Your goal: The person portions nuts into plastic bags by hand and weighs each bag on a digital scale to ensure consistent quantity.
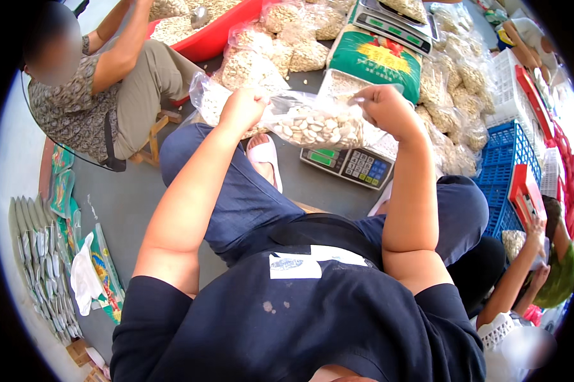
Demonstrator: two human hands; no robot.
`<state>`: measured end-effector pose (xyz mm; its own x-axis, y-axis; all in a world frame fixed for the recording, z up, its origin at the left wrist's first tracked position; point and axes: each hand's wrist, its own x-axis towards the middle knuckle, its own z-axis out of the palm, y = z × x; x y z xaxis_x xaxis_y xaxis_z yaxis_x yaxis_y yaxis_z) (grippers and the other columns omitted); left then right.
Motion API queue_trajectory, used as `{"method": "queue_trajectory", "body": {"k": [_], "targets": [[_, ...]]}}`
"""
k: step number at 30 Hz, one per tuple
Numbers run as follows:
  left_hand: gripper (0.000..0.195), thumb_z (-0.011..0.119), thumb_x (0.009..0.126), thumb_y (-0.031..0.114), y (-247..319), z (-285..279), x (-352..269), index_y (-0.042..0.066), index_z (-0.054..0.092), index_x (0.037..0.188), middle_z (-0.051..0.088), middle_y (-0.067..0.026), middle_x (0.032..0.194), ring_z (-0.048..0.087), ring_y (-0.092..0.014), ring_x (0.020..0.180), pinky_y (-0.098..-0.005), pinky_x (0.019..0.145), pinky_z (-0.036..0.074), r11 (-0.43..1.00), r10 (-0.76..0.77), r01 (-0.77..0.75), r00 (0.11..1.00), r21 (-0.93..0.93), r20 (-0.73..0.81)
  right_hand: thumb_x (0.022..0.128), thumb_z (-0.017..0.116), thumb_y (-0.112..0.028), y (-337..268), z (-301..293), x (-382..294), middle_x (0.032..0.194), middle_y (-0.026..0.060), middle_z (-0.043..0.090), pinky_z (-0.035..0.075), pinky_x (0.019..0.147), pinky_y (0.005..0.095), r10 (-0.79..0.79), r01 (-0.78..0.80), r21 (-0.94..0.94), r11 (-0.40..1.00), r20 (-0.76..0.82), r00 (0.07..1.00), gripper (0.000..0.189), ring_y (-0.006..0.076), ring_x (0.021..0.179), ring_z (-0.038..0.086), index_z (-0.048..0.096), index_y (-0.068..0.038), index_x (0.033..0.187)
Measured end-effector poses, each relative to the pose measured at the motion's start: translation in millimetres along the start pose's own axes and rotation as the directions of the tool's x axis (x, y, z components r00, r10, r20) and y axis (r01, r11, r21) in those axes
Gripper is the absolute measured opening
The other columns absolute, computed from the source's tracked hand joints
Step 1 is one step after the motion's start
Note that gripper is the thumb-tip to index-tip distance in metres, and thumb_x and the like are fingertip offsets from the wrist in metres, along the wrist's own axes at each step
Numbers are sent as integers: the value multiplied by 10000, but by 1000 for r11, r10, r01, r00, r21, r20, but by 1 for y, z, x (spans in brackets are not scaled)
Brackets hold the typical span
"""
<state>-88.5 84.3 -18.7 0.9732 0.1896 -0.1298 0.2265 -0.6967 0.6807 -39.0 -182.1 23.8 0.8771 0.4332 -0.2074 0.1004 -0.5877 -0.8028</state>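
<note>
Between my two hands hangs a clear plastic bag of pale, flat seeds (318, 128). My left hand (244, 111) is closed on the bag's gathered plastic at its left end. At the other end, my right hand (382, 107) pinches the plastic between thumb and fingers. Just below the bag stands a digital scale (346, 164) with a keypad and a lit green display; the bag hides part of its top. Beyond my hands, more filled clear bags (251, 67) lie in a heap. A second scale (392, 28) rests on a green printed sack (375, 62) and bears a filled bag.
A red tub (205, 40) of seeds stands at the upper left, near a seated person (100, 86). Blue crates (504, 167) and more filled bags (451, 90) are at the right. Other people's arms (521, 267) show lower right. Stacked packaging (45, 267) lies at far left.
</note>
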Motion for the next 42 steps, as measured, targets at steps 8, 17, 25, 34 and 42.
{"method": "queue_trajectory", "body": {"k": [8, 17, 25, 34, 42], "targets": [[215, 590, 721, 157, -10, 104, -6, 110, 668, 916, 634, -106, 968, 619, -241, 893, -342, 701, 493, 771, -357, 17, 839, 637, 410, 719, 536, -68, 109, 41, -18, 607, 89, 626, 455, 496, 309, 332, -75, -472, 878, 488, 807, 189, 141, 498, 569, 668, -73, 854], [261, 532, 748, 116, -31, 184, -46, 76, 642, 980, 606, -115, 1056, 607, -252, 936, -388, 721, 500, 643, -347, -378, 631, 666, 693, 820, 481, -87, 182, 107, -32, 832, 122, 657, 518, 563, 373, 597, -461, -421, 782, 717, 359, 263, 260, 652, 635, 580, -65, 1062], [224, 598, 755, 228, 37, 64, -15, 108, 630, 941, 626, -116, 872, 596, -287, 833, -365, 704, 468, 936, 135, -246, 912, 253, 388, 792, 584, -147, 163, 13, 50, 684, 92, 625, 501, 472, 258, 312, -306, 73, 949, -349, 884, 181, 149, 500, 583, 613, 19, 859], [227, 546, 855, 268, -119, -97, -59, 108, 623, 997, 539, 60, 680, 478, -27, 591, -172, 522, 392, 898, -305, 94, 837, -431, -454, 739, 555, -149, 219, 83, 136, 1361, 200, 271, 302, 984, 444, 322, -414, -699, 582, -269, 908, 632, 371, 1210, 331, 297, -78, 1311], [206, 600, 705, 126, -316, 97, -151, 87, 648, 902, 615, -153, 887, 582, -299, 832, -376, 754, 460, 845, -502, 534, 816, 39, -287, 716, 626, -163, 304, 42, 150, 992, 175, 577, 386, 886, 384, -15, -78, -651, 755, -135, 991, 365, 306, 971, 527, 553, -11, 1040]]}}
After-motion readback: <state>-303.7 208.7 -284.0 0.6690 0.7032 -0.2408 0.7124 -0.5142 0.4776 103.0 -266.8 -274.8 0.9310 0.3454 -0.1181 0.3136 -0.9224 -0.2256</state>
